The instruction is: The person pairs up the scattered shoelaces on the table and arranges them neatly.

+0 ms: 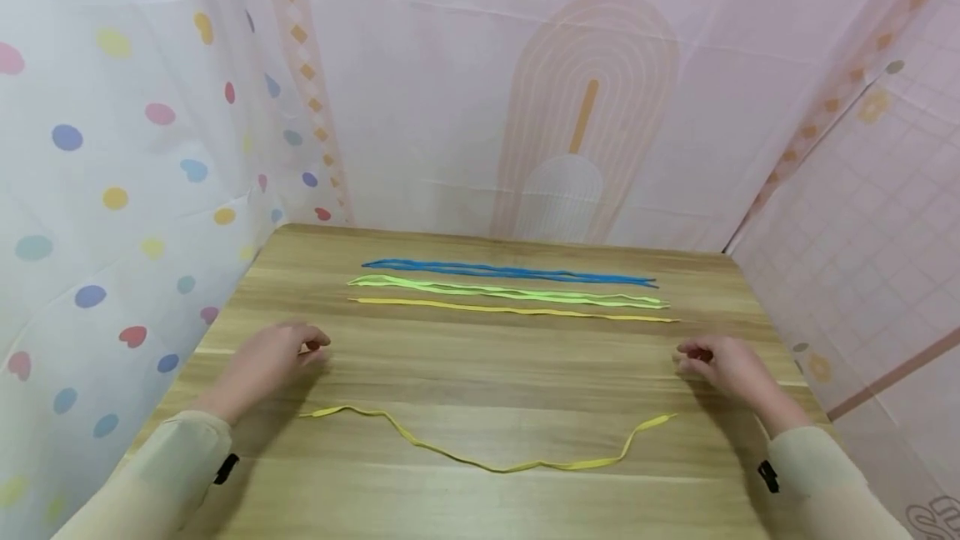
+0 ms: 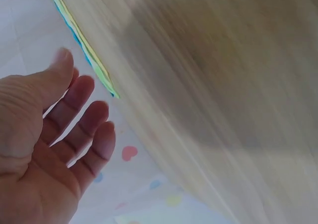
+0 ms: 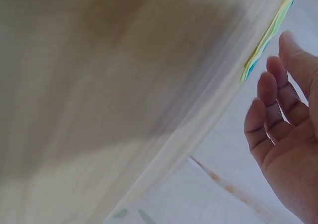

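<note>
A yellow shoelace lies in a sagging curve on the near part of the table, apart from both hands. Farther back, a straight yellow shoelace, doubled lime-green shoelaces and doubled blue shoelaces run side by side across the tabletop. My left hand hovers beyond the curved lace's left end, fingers loosely bent and holding nothing. On the other side my right hand hangs near the straight yellow lace's right end, likewise holding nothing. Both wrist views show the relaxed fingers with gaps between them.
The wood-grain table ends at a pink patterned curtain behind. A dotted curtain hangs along the left side, and a grid-patterned curtain along the right.
</note>
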### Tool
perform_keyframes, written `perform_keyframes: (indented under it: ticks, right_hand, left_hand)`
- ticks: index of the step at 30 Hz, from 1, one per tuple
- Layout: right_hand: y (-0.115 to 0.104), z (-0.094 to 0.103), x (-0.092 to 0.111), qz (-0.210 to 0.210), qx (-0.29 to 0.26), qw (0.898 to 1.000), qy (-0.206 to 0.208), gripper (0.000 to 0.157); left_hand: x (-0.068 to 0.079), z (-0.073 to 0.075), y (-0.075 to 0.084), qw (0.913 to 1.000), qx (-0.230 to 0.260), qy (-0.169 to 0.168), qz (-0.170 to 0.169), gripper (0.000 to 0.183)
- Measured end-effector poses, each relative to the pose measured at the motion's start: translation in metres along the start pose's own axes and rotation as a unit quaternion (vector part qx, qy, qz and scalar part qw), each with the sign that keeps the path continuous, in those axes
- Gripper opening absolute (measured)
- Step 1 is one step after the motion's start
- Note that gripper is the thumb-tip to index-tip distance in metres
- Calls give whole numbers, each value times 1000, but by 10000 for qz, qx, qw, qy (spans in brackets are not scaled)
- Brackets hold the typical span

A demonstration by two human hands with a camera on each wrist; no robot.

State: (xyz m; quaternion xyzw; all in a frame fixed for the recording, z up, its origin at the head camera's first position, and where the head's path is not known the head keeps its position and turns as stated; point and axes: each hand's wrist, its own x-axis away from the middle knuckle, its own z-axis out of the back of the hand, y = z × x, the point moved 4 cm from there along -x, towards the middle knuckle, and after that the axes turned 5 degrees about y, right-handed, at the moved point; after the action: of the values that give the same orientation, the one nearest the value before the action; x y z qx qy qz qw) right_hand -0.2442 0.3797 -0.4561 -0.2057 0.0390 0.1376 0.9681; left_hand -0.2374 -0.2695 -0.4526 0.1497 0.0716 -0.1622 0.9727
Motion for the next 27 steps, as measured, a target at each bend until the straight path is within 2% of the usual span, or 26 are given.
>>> perform_keyframes:
  ticks: [3, 6, 10, 13, 17, 20, 27]
  right_hand:
    - [-2, 3, 11, 110, 78, 9999, -24, 19]
    - [-4, 4, 20, 271, 128, 9995, -52, 18]
    - [-10, 3, 29, 449, 86, 9986, -266, 19]
    - [-17, 0, 33, 504, -87, 9977, -451, 23]
    - [-26, -7, 33, 760, -290, 9948, -605, 27]
    - [-34, -15, 32, 976, -214, 9922, -747, 27]
    - [-45, -28, 30, 988, 25, 9899, -1019, 17]
  left_hand:
    - [9, 4, 2, 9998, 52, -171, -56, 14]
    - [19, 4, 3, 9986, 134, -514, -80, 16]
    - [32, 1, 5, 9939, 263, -1062, -108, 27]
    - [38, -2, 6, 9916, 296, -1254, -105, 34]
    - [41, -5, 6, 9911, 268, -1302, -53, 37]
    - [43, -8, 5, 9907, 211, -1346, -40, 35]
    - [45, -13, 8, 9909, 270, -1312, -110, 26]
